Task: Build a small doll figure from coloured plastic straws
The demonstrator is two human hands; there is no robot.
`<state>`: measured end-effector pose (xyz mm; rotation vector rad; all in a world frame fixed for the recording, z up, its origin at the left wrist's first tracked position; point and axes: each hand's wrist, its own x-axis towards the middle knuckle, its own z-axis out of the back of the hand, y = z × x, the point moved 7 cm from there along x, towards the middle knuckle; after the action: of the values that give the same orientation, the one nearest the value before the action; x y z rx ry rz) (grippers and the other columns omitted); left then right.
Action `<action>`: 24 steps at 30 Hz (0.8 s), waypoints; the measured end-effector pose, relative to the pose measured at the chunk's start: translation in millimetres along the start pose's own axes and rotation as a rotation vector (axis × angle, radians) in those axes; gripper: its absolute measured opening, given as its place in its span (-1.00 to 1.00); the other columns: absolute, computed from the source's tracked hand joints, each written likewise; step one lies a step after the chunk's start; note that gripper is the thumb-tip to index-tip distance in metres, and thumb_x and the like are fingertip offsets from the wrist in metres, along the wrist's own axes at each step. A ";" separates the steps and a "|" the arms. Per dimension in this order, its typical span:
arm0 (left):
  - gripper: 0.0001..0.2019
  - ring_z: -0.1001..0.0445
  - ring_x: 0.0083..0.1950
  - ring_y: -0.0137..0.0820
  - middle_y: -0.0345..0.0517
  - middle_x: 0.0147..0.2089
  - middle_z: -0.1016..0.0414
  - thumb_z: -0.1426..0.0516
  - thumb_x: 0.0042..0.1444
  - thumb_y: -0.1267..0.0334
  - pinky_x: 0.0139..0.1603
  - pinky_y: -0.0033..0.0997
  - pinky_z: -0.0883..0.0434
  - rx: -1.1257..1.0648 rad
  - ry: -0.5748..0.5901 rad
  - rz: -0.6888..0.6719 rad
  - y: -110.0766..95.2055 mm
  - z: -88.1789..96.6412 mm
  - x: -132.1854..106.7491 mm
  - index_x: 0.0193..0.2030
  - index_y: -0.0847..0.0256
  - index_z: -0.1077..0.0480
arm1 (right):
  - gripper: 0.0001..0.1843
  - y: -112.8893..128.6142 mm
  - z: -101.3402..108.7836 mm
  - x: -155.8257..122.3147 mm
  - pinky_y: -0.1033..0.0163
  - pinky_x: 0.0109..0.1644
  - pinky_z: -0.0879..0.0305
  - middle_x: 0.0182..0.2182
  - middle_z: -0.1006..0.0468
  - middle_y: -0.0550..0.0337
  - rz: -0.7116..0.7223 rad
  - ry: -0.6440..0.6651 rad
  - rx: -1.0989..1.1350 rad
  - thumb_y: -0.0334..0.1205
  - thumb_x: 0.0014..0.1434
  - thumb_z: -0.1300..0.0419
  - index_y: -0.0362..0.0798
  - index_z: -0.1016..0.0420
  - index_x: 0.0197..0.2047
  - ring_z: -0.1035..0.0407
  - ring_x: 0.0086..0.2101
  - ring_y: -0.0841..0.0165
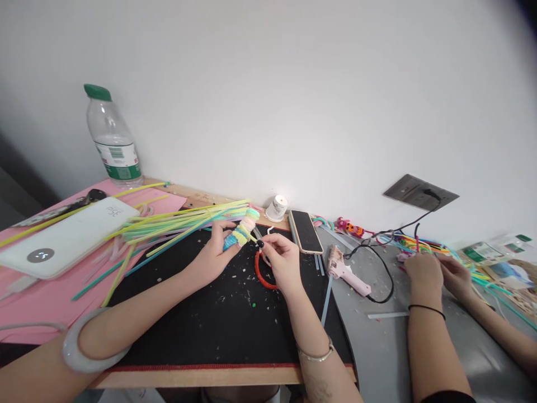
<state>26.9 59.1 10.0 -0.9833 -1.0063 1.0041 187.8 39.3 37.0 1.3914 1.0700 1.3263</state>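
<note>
My left hand [218, 246] holds a fuzzy pipe-cleaner piece [241, 232] with blue, yellow, pale pink and green bands, tilted above the black mat [180, 330]. A thin yellow strand runs from this piece toward my right hand [281, 257], whose thumb and forefinger pinch its end. Just beneath my right hand lie red-handled scissors [264, 274], partly hidden by the fingers. To the left, a bundle of green, yellow, blue and purple pipe cleaners [168, 226] reaches close to my left hand.
Left are a white power bank [75, 238], pink paper [59, 305] and a plastic bottle [113, 140]. Behind stand a paper cup [277, 209] and a phone [306, 232]. A corded pink glue gun [348, 271] lies right, near a co-worker's hands [425, 274]. Scraps dot the mat.
</note>
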 end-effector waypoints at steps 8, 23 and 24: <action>-0.63 -0.43 0.04 -0.21 0.05 0.02 -0.37 -0.07 0.14 0.11 -0.01 -0.13 -0.38 -0.041 0.006 0.003 -2.3 -1.2 -2.3 0.01 0.11 -0.02 | -0.88 0.4 7.3 -0.4 0.38 -0.57 -0.03 -0.60 -0.36 0.29 -0.033 -0.079 0.024 -0.20 0.00 -0.30 -0.08 -0.52 -0.41 -0.12 -0.62 0.53; -0.69 -0.31 0.16 -0.14 0.10 0.06 -0.28 -0.07 0.16 0.16 0.07 -0.10 -0.32 -0.043 0.010 -0.059 3.3 -1.7 -1.3 -0.02 0.14 -0.07 | -0.84 -3.3 0.4 0.0 0.39 -0.59 0.05 -0.63 -0.33 0.31 -0.094 0.014 -0.026 -0.17 -0.01 -0.29 -0.10 -0.51 -0.42 -0.08 -0.63 0.54; -0.69 -0.30 0.17 -0.14 0.10 0.06 -0.27 -0.07 0.16 0.16 0.08 -0.10 -0.31 -0.042 0.009 -0.065 2.8 -1.9 -1.2 -0.02 0.15 -0.07 | -0.84 -3.3 0.5 0.1 0.39 -0.59 0.05 -0.63 -0.33 0.31 -0.097 0.011 -0.033 -0.16 -0.01 -0.29 -0.10 -0.51 -0.43 -0.08 -0.63 0.53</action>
<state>27.9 58.3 6.6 -0.9830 -1.0490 0.9277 188.3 40.1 33.8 1.2933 1.1037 1.2775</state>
